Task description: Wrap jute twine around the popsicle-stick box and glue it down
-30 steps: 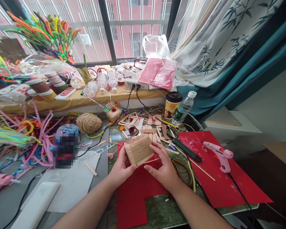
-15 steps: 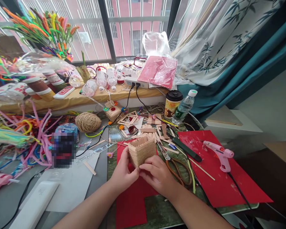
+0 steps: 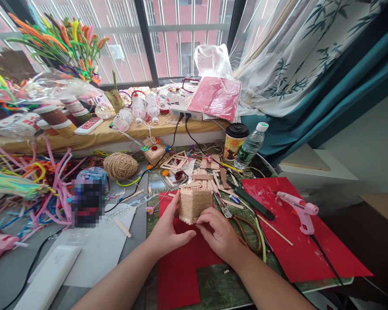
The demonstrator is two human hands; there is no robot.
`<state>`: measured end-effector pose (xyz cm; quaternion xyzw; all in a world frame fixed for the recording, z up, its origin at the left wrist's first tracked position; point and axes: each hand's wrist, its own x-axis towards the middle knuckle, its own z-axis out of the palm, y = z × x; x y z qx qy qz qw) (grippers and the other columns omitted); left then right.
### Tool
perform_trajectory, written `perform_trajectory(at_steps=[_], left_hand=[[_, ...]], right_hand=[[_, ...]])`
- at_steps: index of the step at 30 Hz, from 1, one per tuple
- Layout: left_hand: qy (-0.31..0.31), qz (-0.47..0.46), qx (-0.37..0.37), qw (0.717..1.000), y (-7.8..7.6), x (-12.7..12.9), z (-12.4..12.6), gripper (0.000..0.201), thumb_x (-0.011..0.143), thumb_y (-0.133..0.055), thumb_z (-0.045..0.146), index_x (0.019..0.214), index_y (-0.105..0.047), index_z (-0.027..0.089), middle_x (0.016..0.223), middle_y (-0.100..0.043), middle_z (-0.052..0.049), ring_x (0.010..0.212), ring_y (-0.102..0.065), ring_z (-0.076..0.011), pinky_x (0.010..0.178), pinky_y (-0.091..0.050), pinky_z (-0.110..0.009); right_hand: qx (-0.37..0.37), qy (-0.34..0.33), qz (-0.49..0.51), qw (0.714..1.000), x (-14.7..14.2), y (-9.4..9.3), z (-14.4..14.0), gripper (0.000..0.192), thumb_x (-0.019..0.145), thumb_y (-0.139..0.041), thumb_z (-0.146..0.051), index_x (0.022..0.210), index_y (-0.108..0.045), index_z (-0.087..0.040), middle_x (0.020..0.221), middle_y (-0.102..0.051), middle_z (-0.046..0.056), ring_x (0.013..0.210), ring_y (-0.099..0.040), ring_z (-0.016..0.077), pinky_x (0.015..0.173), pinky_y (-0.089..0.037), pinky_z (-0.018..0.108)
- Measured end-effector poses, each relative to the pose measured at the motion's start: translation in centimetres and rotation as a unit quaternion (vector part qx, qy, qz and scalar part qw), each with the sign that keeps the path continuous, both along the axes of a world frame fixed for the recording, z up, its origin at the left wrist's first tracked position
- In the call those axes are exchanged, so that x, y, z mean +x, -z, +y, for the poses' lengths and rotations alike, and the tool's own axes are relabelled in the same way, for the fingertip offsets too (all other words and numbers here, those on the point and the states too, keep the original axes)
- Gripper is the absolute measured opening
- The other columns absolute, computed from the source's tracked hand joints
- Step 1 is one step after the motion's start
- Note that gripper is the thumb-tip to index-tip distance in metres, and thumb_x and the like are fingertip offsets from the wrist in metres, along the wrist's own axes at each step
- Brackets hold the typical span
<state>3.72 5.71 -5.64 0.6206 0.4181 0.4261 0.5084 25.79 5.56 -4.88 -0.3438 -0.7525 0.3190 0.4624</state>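
Note:
A small square box (image 3: 195, 202) built of craft sticks and wrapped in jute twine is held upright just above a red paper sheet (image 3: 181, 267). My left hand (image 3: 170, 230) grips its left side and lower edge. My right hand (image 3: 221, 234) pinches its lower right corner with the fingertips. The box's open top faces up and away from me.
Scissors (image 3: 242, 226) lie right of my right hand. A pink glue gun (image 3: 299, 211) rests on another red sheet (image 3: 297, 241). Loose craft sticks (image 3: 210, 178), a twine ball (image 3: 120, 166), a coffee cup (image 3: 234, 142), a water bottle (image 3: 250, 146) and pipe cleaners (image 3: 35, 181) crowd the table.
The box was tilted on its side a second ago; both hands turned it upright and shifted it slightly right. My right hand slid from its right face down to its lower corner.

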Motion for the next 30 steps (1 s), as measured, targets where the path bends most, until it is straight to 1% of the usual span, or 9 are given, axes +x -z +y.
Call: perform_trajectory(at_steps=[4, 7, 11, 16, 21, 24, 25, 27, 30], left_hand=[[-0.024, 0.020, 0.020, 0.999, 0.4, 0.3, 0.1, 0.104, 0.090, -0.080, 0.030, 0.170, -0.015, 0.031, 0.168, -0.040, -0.014, 0.148, -0.048, -0.0375, 0.122, -0.041, -0.050], [-0.025, 0.032, 0.047, 0.998, 0.5, 0.5, 0.2, 0.106, 0.087, -0.084, 0.033, 0.169, -0.018, 0.029, 0.165, -0.043, -0.015, 0.149, -0.047, -0.0370, 0.124, -0.038, -0.051], [-0.038, 0.020, 0.042, 0.998, 0.4, 0.5, 0.4, 0.100, 0.088, -0.083, 0.034, 0.167, -0.022, 0.029, 0.159, -0.051, -0.015, 0.145, -0.052, -0.0344, 0.121, -0.044, -0.048], [-0.025, 0.046, 0.042, 0.998, -0.1, 0.5, 0.4, 0.107, 0.085, -0.084, 0.029, 0.168, -0.016, 0.031, 0.159, -0.050, -0.014, 0.141, -0.056, -0.0335, 0.114, -0.051, -0.045], [-0.039, 0.040, 0.047, 0.997, -0.3, 0.9, 0.1, 0.102, 0.088, -0.079, 0.026, 0.168, -0.017, 0.031, 0.156, -0.053, -0.014, 0.136, -0.061, -0.0311, 0.110, -0.054, -0.042], [-0.051, 0.040, 0.065, 0.996, -0.7, 1.0, -0.2, 0.101, 0.089, -0.078, 0.027, 0.168, -0.016, 0.030, 0.154, -0.054, -0.015, 0.129, -0.066, -0.0297, 0.105, -0.058, -0.042], [-0.054, 0.052, 0.075, 0.994, -1.1, 0.9, -0.3, 0.098, 0.089, -0.077, 0.027, 0.168, -0.018, 0.030, 0.155, -0.053, -0.016, 0.124, -0.069, -0.0290, 0.102, -0.060, -0.041], [-0.057, 0.108, 0.107, 0.987, -2.1, 0.5, -0.7, 0.087, 0.091, -0.074, 0.027, 0.165, -0.029, 0.030, 0.159, -0.051, -0.017, 0.122, -0.070, -0.0296, 0.097, -0.062, -0.041], [-0.050, 0.234, 0.191, 0.952, -3.9, -0.2, -1.2, 0.060, 0.090, -0.073, 0.025, 0.147, -0.056, 0.028, 0.156, -0.056, -0.014, 0.135, -0.062, -0.0338, 0.103, -0.059, -0.042]], right_hand=[[-0.011, -0.002, -0.010, 1.000, -0.1, 0.0, 0.0, 0.014, 0.101, -0.057, -0.012, 0.101, -0.062, -0.025, 0.101, -0.062, 0.007, 0.098, -0.063, 0.0239, 0.088, -0.055, 0.038], [-0.016, -0.020, -0.020, 0.999, -0.2, 0.1, -0.1, 0.014, 0.100, -0.056, -0.010, 0.101, -0.060, -0.024, 0.102, -0.061, 0.007, 0.096, -0.062, 0.0234, 0.087, -0.054, 0.037], [-0.017, -0.017, -0.016, 1.000, -0.5, 0.1, -0.3, 0.014, 0.100, -0.056, -0.010, 0.101, -0.058, -0.024, 0.102, -0.060, 0.007, 0.095, -0.062, 0.0230, 0.086, -0.054, 0.037], [0.012, 0.005, -0.005, 1.000, -0.5, 0.2, -0.1, 0.017, 0.099, -0.054, -0.008, 0.101, -0.057, -0.024, 0.100, -0.060, 0.007, 0.092, -0.062, 0.0222, 0.084, -0.055, 0.036], [0.045, -0.005, -0.026, 0.999, -0.3, 1.0, 0.1, 0.027, 0.101, -0.053, -0.006, 0.116, -0.062, -0.026, 0.105, -0.062, 0.007, 0.095, -0.062, 0.0215, 0.085, -0.056, 0.036], [0.070, -0.011, -0.033, 0.997, -0.1, 0.9, 0.0, 0.034, 0.101, -0.053, -0.004, 0.123, -0.065, -0.028, 0.105, -0.061, 0.007, 0.094, -0.062, 0.0209, 0.082, -0.056, 0.035], [0.077, -0.010, -0.029, 0.997, -0.1, 0.7, -0.1, 0.034, 0.101, -0.053, -0.005, 0.123, -0.065, -0.028, 0.104, -0.061, 0.007, 0.093, -0.062, 0.0207, 0.081, -0.056, 0.035], [0.087, -0.007, -0.016, 0.996, 0.0, 0.3, -0.3, 0.032, 0.101, -0.056, -0.006, 0.123, -0.064, -0.027, 0.102, -0.062, 0.006, 0.091, -0.062, 0.0203, 0.080, -0.056, 0.035], [0.085, -0.012, 0.001, 0.996, 0.0, -0.2, -0.4, 0.026, 0.102, -0.057, -0.007, 0.119, -0.063, -0.026, 0.101, -0.065, 0.006, 0.091, -0.063, 0.0202, 0.081, -0.055, 0.035]])
